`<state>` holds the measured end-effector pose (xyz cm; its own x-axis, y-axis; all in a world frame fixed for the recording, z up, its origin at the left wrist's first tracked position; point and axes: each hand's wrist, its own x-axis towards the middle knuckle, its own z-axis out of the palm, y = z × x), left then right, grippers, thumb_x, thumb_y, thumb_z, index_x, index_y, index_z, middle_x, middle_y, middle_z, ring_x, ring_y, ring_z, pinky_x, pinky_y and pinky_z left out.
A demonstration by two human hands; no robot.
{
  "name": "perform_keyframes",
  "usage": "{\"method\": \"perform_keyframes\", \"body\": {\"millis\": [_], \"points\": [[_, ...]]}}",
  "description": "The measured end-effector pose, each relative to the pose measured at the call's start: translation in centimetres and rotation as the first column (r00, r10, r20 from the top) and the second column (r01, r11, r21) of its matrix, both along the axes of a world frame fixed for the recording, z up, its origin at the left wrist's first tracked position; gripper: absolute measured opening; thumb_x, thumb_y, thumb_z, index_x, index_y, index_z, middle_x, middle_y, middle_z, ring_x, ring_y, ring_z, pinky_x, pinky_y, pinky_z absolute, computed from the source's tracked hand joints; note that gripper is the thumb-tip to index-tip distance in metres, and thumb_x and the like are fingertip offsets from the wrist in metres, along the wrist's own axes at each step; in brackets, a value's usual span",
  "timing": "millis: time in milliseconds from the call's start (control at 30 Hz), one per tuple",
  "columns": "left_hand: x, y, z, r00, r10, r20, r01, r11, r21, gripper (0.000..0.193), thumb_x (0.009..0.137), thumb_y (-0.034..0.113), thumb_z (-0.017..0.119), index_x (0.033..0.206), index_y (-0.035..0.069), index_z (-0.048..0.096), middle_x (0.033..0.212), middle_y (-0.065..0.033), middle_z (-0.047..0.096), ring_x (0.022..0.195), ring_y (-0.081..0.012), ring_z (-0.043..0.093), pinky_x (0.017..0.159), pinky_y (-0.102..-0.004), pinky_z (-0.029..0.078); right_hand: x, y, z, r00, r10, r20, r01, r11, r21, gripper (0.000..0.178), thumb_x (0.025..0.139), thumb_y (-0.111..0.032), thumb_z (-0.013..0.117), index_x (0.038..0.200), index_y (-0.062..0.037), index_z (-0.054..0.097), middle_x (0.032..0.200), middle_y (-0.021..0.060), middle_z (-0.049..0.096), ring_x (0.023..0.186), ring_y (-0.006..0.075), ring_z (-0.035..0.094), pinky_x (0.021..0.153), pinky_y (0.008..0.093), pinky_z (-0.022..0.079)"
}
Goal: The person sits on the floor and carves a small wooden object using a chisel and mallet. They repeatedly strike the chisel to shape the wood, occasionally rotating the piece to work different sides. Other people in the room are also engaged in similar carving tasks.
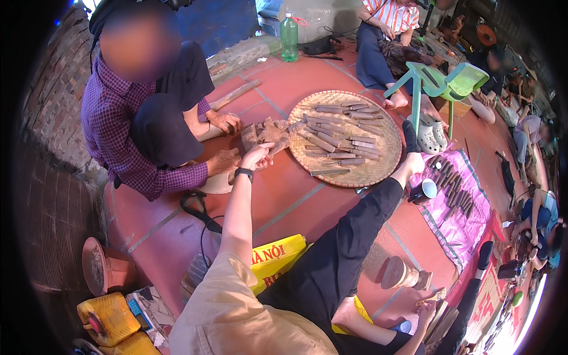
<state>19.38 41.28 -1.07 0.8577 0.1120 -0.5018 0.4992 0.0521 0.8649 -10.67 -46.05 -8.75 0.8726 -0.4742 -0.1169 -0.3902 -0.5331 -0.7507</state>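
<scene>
- Head view, lower right: what looks like a small brush is held in the right hand. Its fingers are curled round the handle; the exact pinch cannot be told at this size.
- Farther out, the left hand, with a dark watch at the wrist, is stretched to the near side of the carved wooden piece. Its fingers appear partly bent and close together; whether anything is pinched between them cannot be told.
- The carved wooden piece is set low over the red tiled floor, between the co-worker and a round woven tray. Stiffness, moderate weight and a dry, non-slip surface may be expected; fine relief could be chipped. It is best gripped by its thicker, blockier left end, with the relief spared pressure.
- Just beyond that end, one hand of the co-worker is rested; the other is held near the left hand.
- To the right, wooden-handled tools are spread across the tray.
</scene>
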Motion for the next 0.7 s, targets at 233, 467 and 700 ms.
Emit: {"method": "perform_keyframes", "body": {"millis": [233, 467, 700], "points": [[0.1, 1.6, 0.0, 0.997, -0.071, -0.038, 0.069, 0.996, -0.047, 0.06, 0.095, 0.007, 0.036, 0.154, 0.013, 0.031, 0.075, -0.0166, 0.066, 0.04, -0.0096, 0.048, 0.035, -0.0202, 0.032, 0.3, 0.1, -0.9, 1.0, 0.002, 0.03, -0.002, 1.0, -0.023, 0.02, 0.087, 0.005, 0.061, 0.102, -0.005, 0.052, 0.065, 0.0028, 0.054, 0.051, 0.0089, 0.054, 0.042, 0.0242, 0.042], [-0.7, 1.1, 0.9, 0.998, -0.047, -0.04, 0.047, 0.999, 0.014, 0.062, 0.093, 0.004, 0.036, 0.155, 0.011, 0.031, 0.078, -0.0166, 0.067, 0.043, -0.0081, 0.048, 0.037, -0.0189, 0.034, 0.4, -0.4, -1.2, 1.0, 0.021, -0.004, -0.021, 1.0, -0.023, 0.02, 0.086, 0.006, 0.061, 0.101, -0.0032, 0.054, 0.064, 0.0048, 0.055, 0.052, 0.0121, 0.057, 0.046, 0.0264, 0.046], [-1.1, 1.0, 0.9, 0.999, 0.041, -0.004, -0.041, 0.992, -0.117, 0.057, 0.094, 0.005, 0.038, 0.151, 0.009, 0.037, 0.082, -0.0139, 0.069, 0.049, -0.0053, 0.046, 0.041, -0.017, 0.034, 0.3, -0.6, -1.4, 0.999, 0.024, 0.025, -0.024, 0.999, -0.039, 0.018, 0.086, 0.006, 0.06, 0.1, -0.0036, 0.053, 0.064, 0.0042, 0.055, 0.051, 0.0112, 0.056, 0.044, 0.0256, 0.045]]}}
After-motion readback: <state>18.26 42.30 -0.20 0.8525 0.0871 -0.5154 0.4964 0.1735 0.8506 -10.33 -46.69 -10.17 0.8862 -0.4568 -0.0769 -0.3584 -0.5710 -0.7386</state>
